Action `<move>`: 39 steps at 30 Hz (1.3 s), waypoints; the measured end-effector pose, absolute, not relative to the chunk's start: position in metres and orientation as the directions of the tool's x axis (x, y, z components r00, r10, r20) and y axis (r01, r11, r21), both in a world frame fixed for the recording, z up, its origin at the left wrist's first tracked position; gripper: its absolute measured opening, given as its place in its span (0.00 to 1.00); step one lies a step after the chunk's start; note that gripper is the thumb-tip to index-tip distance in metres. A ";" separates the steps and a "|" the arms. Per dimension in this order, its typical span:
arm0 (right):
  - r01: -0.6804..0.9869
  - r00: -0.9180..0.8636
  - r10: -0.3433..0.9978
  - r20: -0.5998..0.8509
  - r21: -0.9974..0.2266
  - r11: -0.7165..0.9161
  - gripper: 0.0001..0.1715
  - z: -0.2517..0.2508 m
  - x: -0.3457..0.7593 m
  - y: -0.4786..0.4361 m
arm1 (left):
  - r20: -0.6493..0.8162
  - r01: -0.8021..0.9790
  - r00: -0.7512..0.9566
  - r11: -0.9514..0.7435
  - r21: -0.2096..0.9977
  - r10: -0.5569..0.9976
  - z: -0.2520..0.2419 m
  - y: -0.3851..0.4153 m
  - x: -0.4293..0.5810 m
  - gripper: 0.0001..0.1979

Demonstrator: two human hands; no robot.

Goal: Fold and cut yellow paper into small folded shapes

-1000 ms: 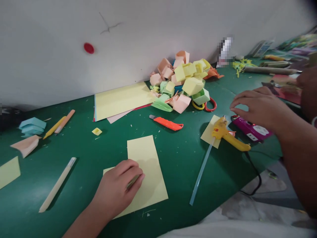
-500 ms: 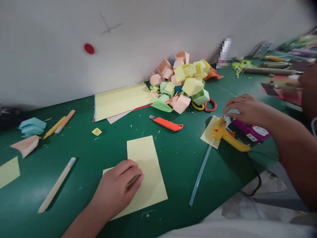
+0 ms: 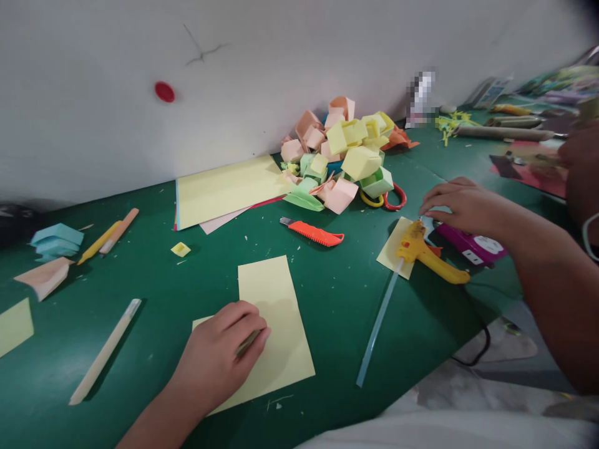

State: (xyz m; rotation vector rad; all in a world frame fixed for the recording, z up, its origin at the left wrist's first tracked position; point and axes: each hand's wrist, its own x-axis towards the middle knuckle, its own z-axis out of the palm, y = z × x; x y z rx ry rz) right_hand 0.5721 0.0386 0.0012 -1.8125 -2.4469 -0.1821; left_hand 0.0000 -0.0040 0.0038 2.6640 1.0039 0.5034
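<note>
My left hand [image 3: 224,349] lies on pale yellow sheets of paper [image 3: 281,330], its fingers curled. An olive-coloured patch shows between thumb and fingers, but I cannot tell whether it is a held piece or shaded paper. At the right, my right hand [image 3: 461,202] bends down with its fingertips together at the nozzle of a yellow glue gun [image 3: 433,259]. Whatever they pinch there is too small to name. The gun lies on its side over a small yellow paper [image 3: 388,252], a long glue stick [image 3: 377,333] sticking out of its back.
An orange utility knife [image 3: 316,233] lies mid-table. Behind it are a heap of folded paper pieces [image 3: 360,163], red-handled scissors [image 3: 397,197] and stacked paper sheets [image 3: 224,190]. A purple box [image 3: 470,243] sits under my right forearm. A rolled paper stick [image 3: 103,355] lies left. Another person's arm [image 3: 583,156] shows far right.
The view has shifted slightly, so everything sits a little further left. Both hands hold nearly the same places and poses.
</note>
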 end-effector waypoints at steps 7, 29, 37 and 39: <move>0.955 -0.296 0.946 0.131 0.038 0.293 0.16 0.005 0.568 0.038 | 0.233 0.589 0.697 -0.728 0.351 0.678 0.003 -0.003 0.001 0.13; 0.991 -0.079 0.803 0.590 -0.041 0.128 0.02 0.032 0.476 -0.064 | 0.225 0.598 0.687 -0.713 0.366 0.691 0.004 -0.005 0.001 0.13; 0.968 -0.080 0.877 0.474 -0.173 0.181 0.05 0.007 0.443 -0.064 | 0.200 0.614 0.679 -0.696 0.372 0.706 0.004 -0.004 -0.001 0.12; 0.964 -0.112 0.871 0.479 -0.161 0.213 0.06 0.011 0.420 -0.066 | 0.199 0.615 0.679 -0.696 0.371 0.707 0.004 -0.004 -0.001 0.12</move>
